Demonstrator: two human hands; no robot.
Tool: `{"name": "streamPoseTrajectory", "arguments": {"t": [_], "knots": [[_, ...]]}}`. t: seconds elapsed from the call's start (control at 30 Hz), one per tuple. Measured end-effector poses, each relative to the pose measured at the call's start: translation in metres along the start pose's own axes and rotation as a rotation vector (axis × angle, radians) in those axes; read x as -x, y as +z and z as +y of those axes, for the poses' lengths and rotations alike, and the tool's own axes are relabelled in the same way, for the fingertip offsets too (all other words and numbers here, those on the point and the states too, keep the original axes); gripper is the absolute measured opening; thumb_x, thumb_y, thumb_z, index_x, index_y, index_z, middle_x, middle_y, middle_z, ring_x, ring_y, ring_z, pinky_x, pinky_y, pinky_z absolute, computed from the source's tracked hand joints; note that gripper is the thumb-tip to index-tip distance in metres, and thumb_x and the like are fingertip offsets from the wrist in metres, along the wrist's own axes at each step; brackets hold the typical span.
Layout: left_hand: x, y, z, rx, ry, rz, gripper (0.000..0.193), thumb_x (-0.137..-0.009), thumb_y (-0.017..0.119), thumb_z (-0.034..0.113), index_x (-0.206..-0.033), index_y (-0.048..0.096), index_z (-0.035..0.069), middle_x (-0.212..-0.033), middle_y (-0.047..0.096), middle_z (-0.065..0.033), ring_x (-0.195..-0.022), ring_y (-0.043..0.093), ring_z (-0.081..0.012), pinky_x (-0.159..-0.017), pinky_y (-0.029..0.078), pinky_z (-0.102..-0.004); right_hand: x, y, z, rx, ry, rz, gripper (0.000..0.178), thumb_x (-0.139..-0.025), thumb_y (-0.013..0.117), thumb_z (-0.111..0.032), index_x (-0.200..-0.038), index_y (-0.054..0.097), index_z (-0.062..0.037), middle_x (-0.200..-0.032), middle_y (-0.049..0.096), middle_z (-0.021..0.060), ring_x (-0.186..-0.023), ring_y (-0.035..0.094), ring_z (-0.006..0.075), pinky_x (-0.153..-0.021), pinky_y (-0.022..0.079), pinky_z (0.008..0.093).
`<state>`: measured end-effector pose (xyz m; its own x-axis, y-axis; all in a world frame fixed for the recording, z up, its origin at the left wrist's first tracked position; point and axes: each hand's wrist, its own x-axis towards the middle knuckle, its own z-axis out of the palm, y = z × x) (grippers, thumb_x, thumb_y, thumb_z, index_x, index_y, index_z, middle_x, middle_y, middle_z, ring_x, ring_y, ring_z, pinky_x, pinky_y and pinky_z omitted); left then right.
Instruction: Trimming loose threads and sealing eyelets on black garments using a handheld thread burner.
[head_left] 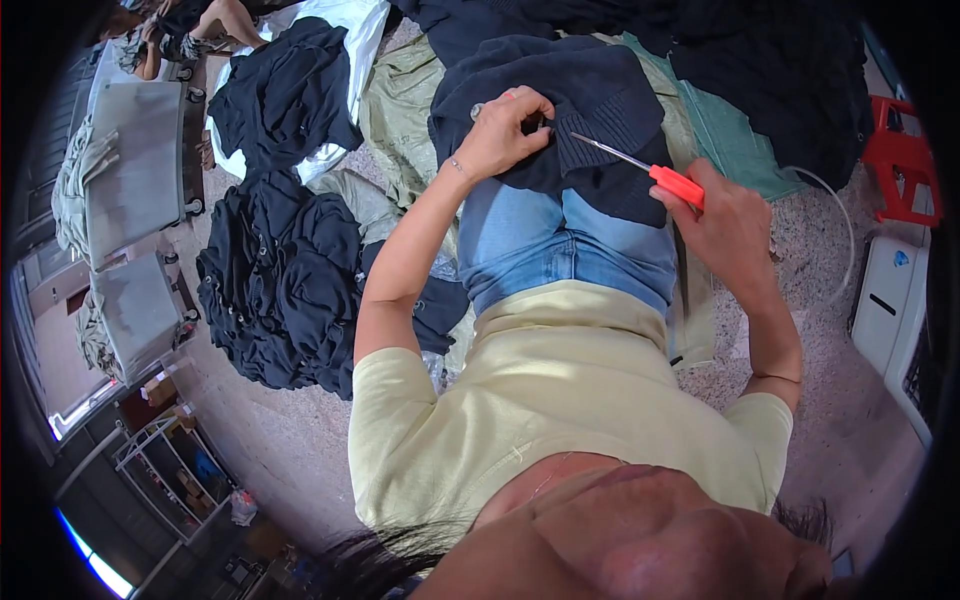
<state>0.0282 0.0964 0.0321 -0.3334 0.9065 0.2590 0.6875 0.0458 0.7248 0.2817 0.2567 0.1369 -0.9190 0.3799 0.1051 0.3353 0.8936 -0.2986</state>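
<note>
Across my thighs lies a dark navy knitted garment [600, 80] with a ribbed band. My left hand [505, 130] is closed on it, thumb and fingertips pinching the cloth near the ribbing. To the right, my right hand [730, 215] grips a red-handled tool [678, 188] with a thin, pointed metal shaft. Its tip points left toward my left fingers, over the ribbed band. From here I cannot tell whether the tip touches the cloth or exactly what kind of tool it is.
Heaps of dark garments [285, 285] lie on the floor at left, with another dark pile [770, 80] at far right. A red plastic stool [900, 160] and a white box-shaped unit [888, 305] stand at right. Grey wheeled carts [140, 150] line the left; another person [165, 35] sits beyond.
</note>
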Motion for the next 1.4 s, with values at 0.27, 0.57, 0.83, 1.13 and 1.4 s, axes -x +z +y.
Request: {"name": "streamPoseTrajectory", "arguments": {"t": [0.27, 0.57, 0.83, 1.13, 1.4], "knots": [[-0.005, 0.035, 0.032, -0.064, 0.379, 0.028, 0.025, -0.074, 0.08, 0.012, -0.097, 0.071, 0.009, -0.093, 0.06, -0.0057, -0.081, 0.059, -0.025, -0.073, 0.051, -0.0346, 0.015, -0.025, 0.023, -0.235, 0.279, 0.18, 0.032, -0.087, 0.074, -0.039, -0.093, 0.062, -0.0094, -0.064, 0.062, 0.0126, -0.062, 0.064, 0.0365, -0.052, 0.045, 0.0404], [-0.025, 0.06, 0.057, -0.2, 0.21, 0.042, 0.027, -0.072, 0.075, 0.012, -0.097, 0.066, 0.009, -0.088, 0.058, -0.0063, -0.076, 0.063, -0.0241, -0.066, 0.053, -0.0337, 0.038, -0.044, 0.03, 0.003, 0.256, -0.021, 0.035, -0.087, 0.07, -0.045, -0.091, 0.063, -0.0104, -0.062, 0.061, 0.0146, -0.061, 0.064, 0.0374, -0.054, 0.047, 0.0459], [-0.024, 0.058, 0.05, 0.054, -0.008, 0.004, 0.021, -0.069, 0.068, 0.01, -0.089, 0.062, 0.006, -0.086, 0.057, -0.0102, -0.071, 0.063, -0.0281, -0.066, 0.053, -0.0387, 0.042, -0.045, 0.028, 0.023, 0.198, -0.077, 0.036, -0.086, 0.071, -0.044, -0.088, 0.062, -0.0092, -0.063, 0.063, 0.0143, -0.06, 0.065, 0.0361, -0.052, 0.047, 0.0448], [-0.022, 0.058, 0.044, -0.021, 0.01, -0.035, 0.027, -0.068, 0.07, 0.006, -0.094, 0.061, 0.005, -0.093, 0.056, -0.0102, -0.081, 0.064, -0.0262, -0.07, 0.053, -0.0335, 0.031, -0.036, 0.02, -0.026, 0.212, -0.076, 0.031, -0.087, 0.072, -0.038, -0.093, 0.065, -0.0083, -0.068, 0.064, 0.0145, -0.062, 0.065, 0.0336, -0.056, 0.048, 0.0414], [0.003, -0.023, 0.015, -0.633, -0.07, -0.151, 0.112, -0.056, 0.088, 0.032, -0.152, 0.03, 0.037, -0.125, 0.052, -0.0191, -0.116, 0.052, -0.04, -0.08, 0.053, -0.0503, 0.029, 0.0, 0.071, -0.427, 0.385, 0.229, 0.024, -0.09, 0.073, -0.022, -0.104, 0.066, -0.0042, -0.068, 0.06, 0.0098, -0.06, 0.057, 0.0186, -0.06, 0.046, 0.033]]}}
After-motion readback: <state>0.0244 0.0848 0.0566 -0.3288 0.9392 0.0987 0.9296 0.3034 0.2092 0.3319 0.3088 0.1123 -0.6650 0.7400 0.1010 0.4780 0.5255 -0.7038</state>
